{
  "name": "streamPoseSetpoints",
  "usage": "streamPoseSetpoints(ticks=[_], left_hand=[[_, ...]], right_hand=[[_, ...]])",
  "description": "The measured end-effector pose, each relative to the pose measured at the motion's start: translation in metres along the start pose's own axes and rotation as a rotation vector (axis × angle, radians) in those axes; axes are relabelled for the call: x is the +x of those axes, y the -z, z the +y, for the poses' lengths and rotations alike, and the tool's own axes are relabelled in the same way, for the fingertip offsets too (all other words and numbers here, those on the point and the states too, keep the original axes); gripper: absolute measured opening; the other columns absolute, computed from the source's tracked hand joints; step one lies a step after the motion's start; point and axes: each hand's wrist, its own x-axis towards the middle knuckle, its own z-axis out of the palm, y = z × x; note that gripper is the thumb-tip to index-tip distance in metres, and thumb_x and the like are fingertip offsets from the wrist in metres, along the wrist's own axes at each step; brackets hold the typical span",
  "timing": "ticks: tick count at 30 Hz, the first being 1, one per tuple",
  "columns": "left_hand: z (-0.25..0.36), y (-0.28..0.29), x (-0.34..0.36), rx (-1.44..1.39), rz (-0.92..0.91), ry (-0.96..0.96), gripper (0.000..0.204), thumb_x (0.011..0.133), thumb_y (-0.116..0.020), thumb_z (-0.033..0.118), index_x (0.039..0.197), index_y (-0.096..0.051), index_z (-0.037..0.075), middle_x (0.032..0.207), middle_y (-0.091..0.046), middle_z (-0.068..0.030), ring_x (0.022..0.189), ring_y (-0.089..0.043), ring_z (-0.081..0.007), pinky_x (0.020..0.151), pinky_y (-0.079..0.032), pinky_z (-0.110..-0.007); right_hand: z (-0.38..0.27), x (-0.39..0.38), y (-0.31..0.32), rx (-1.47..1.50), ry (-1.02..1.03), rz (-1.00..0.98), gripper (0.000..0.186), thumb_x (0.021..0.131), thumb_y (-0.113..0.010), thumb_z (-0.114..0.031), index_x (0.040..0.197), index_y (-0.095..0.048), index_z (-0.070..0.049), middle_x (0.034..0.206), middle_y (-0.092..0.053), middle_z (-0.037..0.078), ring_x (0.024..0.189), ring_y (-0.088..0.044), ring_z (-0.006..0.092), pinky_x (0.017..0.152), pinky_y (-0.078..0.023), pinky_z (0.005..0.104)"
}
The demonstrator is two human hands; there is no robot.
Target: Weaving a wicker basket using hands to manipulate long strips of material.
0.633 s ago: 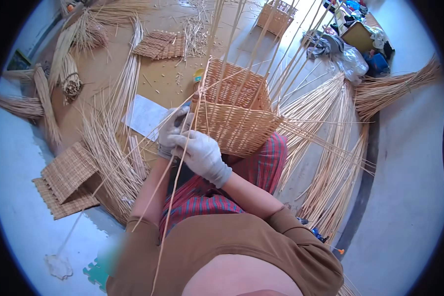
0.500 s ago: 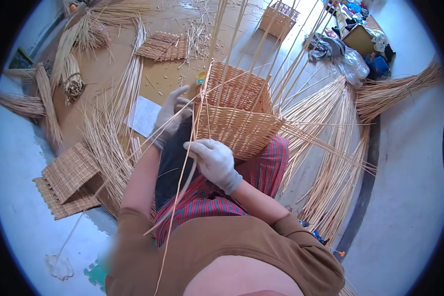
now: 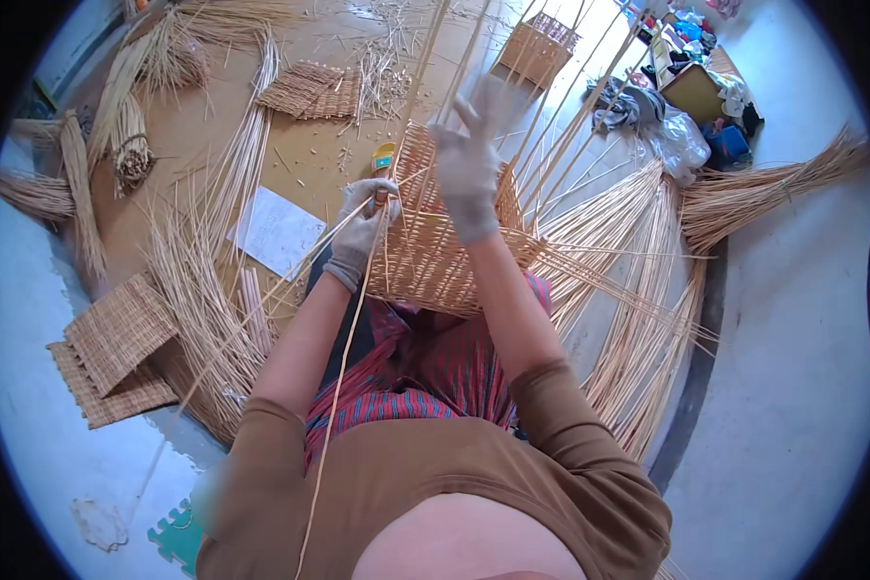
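A square wicker basket (image 3: 425,263), partly woven, rests against my lap with long upright stakes (image 3: 541,116) rising from its rim. At its near left corner my gloved left hand (image 3: 358,232) is closed around thin cane strands. One long cane strand (image 3: 331,416) trails from that corner down over my shirt. My gloved right hand (image 3: 467,169) is raised over the basket opening, among the stakes. Its fingers point up and stand apart, smeared by motion, and I see nothing held in them. It hides part of the basket's far wall.
Long loose canes (image 3: 638,261) fan out at right, beside a tied bundle (image 3: 773,184). Woven panels (image 3: 126,329) and more canes (image 3: 203,319) lie at left. A paper sheet (image 3: 278,232) and a yellow tape roll (image 3: 384,157) are near my left hand. Another basket (image 3: 536,50) stands farther off.
My right hand has gone from in front of the basket up and away, over its opening. My left hand has shifted slightly right and lower, closing at the corner.
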Motion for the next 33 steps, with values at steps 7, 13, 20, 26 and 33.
streamPoseSetpoints(ticks=[7, 13, 20, 26, 33], left_hand=[[0.035, -0.046, -0.045, 0.713, 0.445, -0.249, 0.019, 0.087, -0.077, 0.012, 0.094, -0.061, 0.004, 0.091, -0.064, -0.0053, 0.084, -0.063, -0.0201, 0.077, -0.052, -0.033], [0.029, -0.097, -0.045, 1.432, -0.14, -0.32, 0.073, 0.087, -0.069, 0.021, 0.153, -0.041, 0.032, 0.147, -0.043, -0.0167, 0.102, -0.065, -0.0322, 0.087, -0.051, -0.042], [0.022, -0.115, -0.044, 1.406, -0.231, -0.532, 0.056, 0.088, -0.06, 0.015, 0.142, -0.055, 0.025, 0.133, -0.052, -0.0161, 0.103, -0.062, -0.0318, 0.087, -0.05, -0.046], [-0.008, -0.187, -0.044, 1.567, -0.36, -0.321, 0.053, 0.093, -0.053, 0.012, 0.142, -0.05, 0.031, 0.118, -0.051, -0.0113, 0.091, -0.063, -0.023, 0.075, -0.054, -0.036], [0.0, -0.165, -0.045, 1.154, -0.377, -0.336, 0.053, 0.089, -0.064, 0.012, 0.138, -0.054, 0.029, 0.134, -0.052, -0.0114, 0.105, -0.064, -0.0306, 0.087, -0.056, -0.042]], right_hand=[[0.032, -0.143, 0.101, -0.028, -0.465, 0.207, 0.017, 0.102, -0.055, -0.004, 0.118, -0.061, -0.004, 0.106, -0.07, 0.007, 0.099, -0.068, 0.0164, 0.075, -0.058, 0.0334], [-0.004, -0.018, 0.073, -0.787, -0.044, -0.047, 0.067, 0.091, -0.064, -0.004, 0.153, -0.038, -0.013, 0.147, -0.051, 0.014, 0.119, -0.064, 0.0313, 0.097, -0.051, 0.0382], [0.022, -0.126, 0.177, -0.383, -0.532, 0.39, 0.021, 0.099, -0.057, -0.006, 0.121, -0.055, -0.004, 0.086, -0.066, 0.007, 0.077, -0.062, 0.0127, 0.071, -0.051, 0.0279], [0.009, -0.069, 0.181, -1.397, 0.029, 0.272, 0.067, 0.081, -0.077, -0.009, 0.142, -0.052, -0.009, 0.11, -0.067, 0.014, 0.102, -0.064, 0.0282, 0.099, -0.046, 0.0405], [0.058, -0.106, 0.178, -0.985, -0.335, 0.227, 0.025, 0.099, -0.06, -0.019, 0.122, -0.066, -0.012, 0.085, -0.069, 0.016, 0.074, -0.066, 0.032, 0.072, -0.052, 0.0432]])
